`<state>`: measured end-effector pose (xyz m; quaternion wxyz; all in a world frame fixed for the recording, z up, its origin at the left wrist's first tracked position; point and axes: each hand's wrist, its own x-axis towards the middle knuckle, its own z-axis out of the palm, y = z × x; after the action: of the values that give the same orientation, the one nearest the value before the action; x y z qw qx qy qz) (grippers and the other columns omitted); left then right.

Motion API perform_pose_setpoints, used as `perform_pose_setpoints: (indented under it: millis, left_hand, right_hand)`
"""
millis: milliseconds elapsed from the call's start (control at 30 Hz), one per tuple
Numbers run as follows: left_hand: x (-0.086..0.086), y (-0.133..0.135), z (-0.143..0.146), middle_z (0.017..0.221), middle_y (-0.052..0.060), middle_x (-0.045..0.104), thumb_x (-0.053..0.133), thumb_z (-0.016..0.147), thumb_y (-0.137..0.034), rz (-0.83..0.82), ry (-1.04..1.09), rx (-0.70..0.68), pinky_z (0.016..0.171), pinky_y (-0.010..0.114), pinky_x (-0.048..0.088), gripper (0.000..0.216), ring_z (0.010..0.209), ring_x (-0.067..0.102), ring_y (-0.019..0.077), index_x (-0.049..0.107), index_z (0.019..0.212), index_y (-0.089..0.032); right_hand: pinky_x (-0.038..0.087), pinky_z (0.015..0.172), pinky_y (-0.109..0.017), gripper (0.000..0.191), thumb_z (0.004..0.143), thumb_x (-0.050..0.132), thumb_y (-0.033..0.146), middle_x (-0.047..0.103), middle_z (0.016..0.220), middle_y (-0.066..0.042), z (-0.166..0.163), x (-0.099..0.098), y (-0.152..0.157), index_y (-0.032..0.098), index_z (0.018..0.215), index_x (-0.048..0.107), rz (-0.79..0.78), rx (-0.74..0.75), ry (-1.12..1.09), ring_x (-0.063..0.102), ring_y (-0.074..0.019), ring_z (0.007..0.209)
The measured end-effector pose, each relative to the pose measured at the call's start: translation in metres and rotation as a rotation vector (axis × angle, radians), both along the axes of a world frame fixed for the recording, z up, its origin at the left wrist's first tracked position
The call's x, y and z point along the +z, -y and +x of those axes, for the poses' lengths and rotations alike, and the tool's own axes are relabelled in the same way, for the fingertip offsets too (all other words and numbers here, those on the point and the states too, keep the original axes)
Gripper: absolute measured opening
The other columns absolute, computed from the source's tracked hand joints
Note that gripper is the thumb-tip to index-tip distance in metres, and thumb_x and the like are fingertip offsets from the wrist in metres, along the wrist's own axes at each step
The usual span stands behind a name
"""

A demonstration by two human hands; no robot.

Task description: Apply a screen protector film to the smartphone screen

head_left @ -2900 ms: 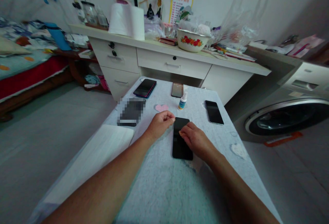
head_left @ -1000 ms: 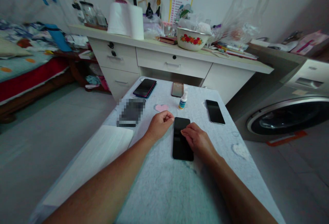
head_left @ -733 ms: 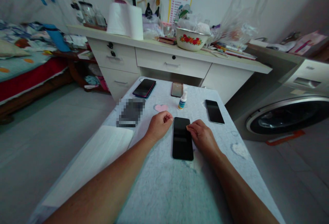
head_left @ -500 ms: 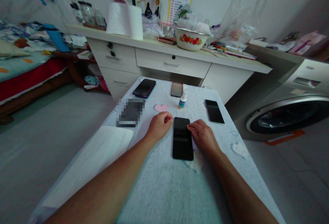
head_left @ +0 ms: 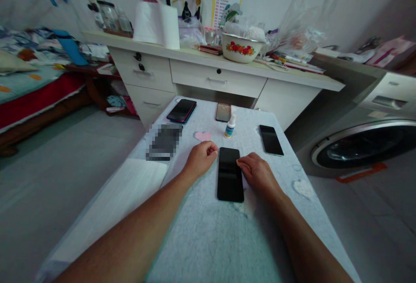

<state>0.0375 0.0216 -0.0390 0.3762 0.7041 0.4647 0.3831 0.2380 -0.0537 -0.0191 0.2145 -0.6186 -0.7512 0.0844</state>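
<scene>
A black smartphone (head_left: 230, 177) lies flat on the cloth-covered table, its dark screen facing up. My left hand (head_left: 202, 158) rests beside its upper left edge, fingers curled in, with nothing visible in them. On the other side, the fingertips of my right hand (head_left: 255, 168) are pressed together at the phone's right edge; whether they hold something is hidden. Beyond the phone stands a small white spray bottle (head_left: 230, 127) with a blue and yellow label.
More phones lie around: a black one (head_left: 271, 140) at right, a brownish one (head_left: 223, 112) at the back, a stacked dark one (head_left: 182, 110) at back left. A blurred-out dark item (head_left: 165, 142) and a white sheet (head_left: 113, 207) are at left. Behind stands a white desk (head_left: 219, 77).
Both hands hold the same pose around the phone, and no object has visibly moved. Only the camera view has shifted very slightly.
</scene>
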Motion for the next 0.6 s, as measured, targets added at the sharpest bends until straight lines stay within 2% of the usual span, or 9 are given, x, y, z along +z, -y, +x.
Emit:
perform_pose_setpoints:
  millis: [267,400,600]
  left_hand:
    - [-0.001,0.001,0.0,0.069,-0.002,0.06,0.053,0.075,-0.015,0.014,-0.029,-0.013,0.064,0.023,0.044,0.009,0.066,0.057,0.0124,0.062,0.076,-0.016]
    - [-0.002,0.0,-0.001,0.075,0.0,0.062,0.052,0.076,-0.014,0.071,-0.086,-0.01,0.069,0.025,0.046,0.01,0.07,0.058,0.0133,0.062,0.077,-0.016]
    - [-0.004,0.0,-0.001,0.095,0.004,0.069,0.055,0.076,-0.013,0.222,-0.247,-0.082,0.092,0.036,0.045,0.015,0.095,0.061,0.02,0.065,0.086,-0.018]
  right_hand:
    - [0.046,0.076,-0.026,0.019,0.092,0.051,0.018,0.062,0.088,-0.006,0.002,0.007,0.004,0.018,0.093,0.07,-0.045,0.093,-0.027,0.061,-0.0154,0.082]
    - [0.046,0.075,-0.026,0.017,0.091,0.053,0.018,0.061,0.088,-0.005,0.004,0.005,0.002,0.017,0.092,0.07,-0.037,0.086,-0.048,0.06,-0.0152,0.081]
    - [0.047,0.076,-0.028,0.017,0.091,0.054,0.019,0.059,0.091,-0.006,0.006,-0.005,-0.006,0.017,0.093,0.071,0.058,-0.006,-0.063,0.06,-0.016,0.081]
